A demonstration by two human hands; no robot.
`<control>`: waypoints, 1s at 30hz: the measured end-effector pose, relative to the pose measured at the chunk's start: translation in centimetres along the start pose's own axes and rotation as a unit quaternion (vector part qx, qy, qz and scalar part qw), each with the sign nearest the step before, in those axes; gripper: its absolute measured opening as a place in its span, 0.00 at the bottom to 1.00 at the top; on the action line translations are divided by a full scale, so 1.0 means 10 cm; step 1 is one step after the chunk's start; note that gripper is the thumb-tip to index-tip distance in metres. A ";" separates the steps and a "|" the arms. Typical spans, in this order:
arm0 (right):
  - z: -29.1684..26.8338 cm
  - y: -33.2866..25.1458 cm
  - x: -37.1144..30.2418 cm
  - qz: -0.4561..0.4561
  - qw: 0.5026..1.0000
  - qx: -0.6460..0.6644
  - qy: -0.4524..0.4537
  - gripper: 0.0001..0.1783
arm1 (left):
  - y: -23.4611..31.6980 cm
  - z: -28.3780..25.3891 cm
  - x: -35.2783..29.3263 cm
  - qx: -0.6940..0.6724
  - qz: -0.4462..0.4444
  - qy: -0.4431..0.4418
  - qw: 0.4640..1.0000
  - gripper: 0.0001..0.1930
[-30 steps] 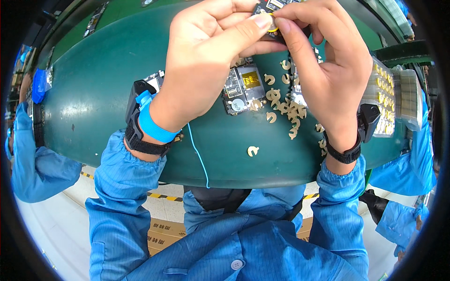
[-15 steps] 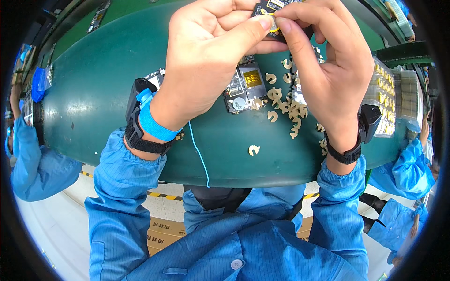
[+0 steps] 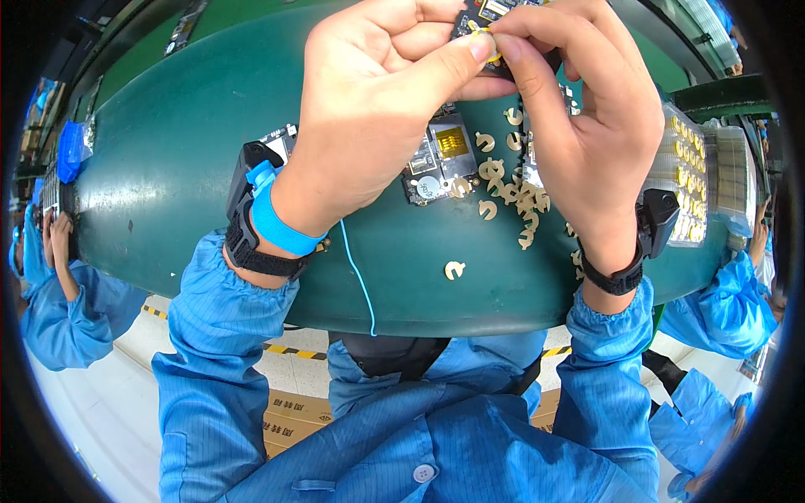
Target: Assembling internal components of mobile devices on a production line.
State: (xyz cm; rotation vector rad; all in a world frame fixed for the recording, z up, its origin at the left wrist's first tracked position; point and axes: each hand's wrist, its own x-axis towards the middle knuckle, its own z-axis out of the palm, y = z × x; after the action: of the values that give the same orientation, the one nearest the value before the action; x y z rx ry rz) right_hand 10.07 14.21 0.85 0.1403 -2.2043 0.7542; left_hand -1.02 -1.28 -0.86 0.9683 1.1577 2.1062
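My left hand (image 3: 369,109) grips a black circuit board (image 3: 466,23) up at the top edge of the head view, fingers behind it and thumb across its front. Under the thumb tip lies a round coin cell (image 3: 492,59) with a yellow rim, partly hidden. My right hand (image 3: 591,126) is closed, its thumb and forefinger pinching at the cell's edge against the board. Below the hands, another circuit board (image 3: 436,159) with a gold patch and a round silver cell lies on the green table (image 3: 402,293). Beside it are scattered several cream notched discs (image 3: 495,172).
A clear tray of yellow-rimmed cells (image 3: 689,180) stands at the right, next to stacked trays (image 3: 734,172). One loose disc (image 3: 454,269) lies nearer me. A blue cord (image 3: 359,272) runs from my left wrist over the table edge. Co-workers in blue sit on both sides.
Both hands stay at the board, with the left thumb shifted slightly over the coin cell. At the far left, a co-worker's hands have come into view.
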 end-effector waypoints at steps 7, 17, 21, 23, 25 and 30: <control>0.02 0.00 0.00 -0.001 1.000 0.000 0.003 0.18 | 0.01 0.02 0.00 0.017 -0.012 0.005 1.000 0.13; 0.04 0.00 0.00 0.001 1.000 0.005 0.011 0.19 | 0.01 0.06 -0.01 0.012 -0.016 0.014 1.000 0.14; 0.04 0.00 0.00 0.001 1.000 0.008 0.015 0.20 | 0.03 0.07 -0.02 0.016 -0.016 0.016 1.000 0.14; 0.03 0.01 -0.01 0.003 1.000 0.009 0.019 0.20 | 0.00 0.06 0.00 0.012 -0.013 0.009 1.000 0.14; 0.05 0.01 -0.01 0.004 1.000 0.015 0.024 0.20 | 0.00 0.04 0.00 0.011 -0.010 0.004 1.000 0.13; 0.06 0.00 0.00 0.023 0.997 0.059 0.053 0.21 | 0.00 0.01 0.02 0.016 -0.007 0.005 1.000 0.14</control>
State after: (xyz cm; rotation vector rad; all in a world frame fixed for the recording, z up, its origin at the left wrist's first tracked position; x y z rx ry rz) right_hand 9.61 13.90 0.53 0.1067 -2.0685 0.8967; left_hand -1.07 -1.11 -0.82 0.9615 1.2027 2.0910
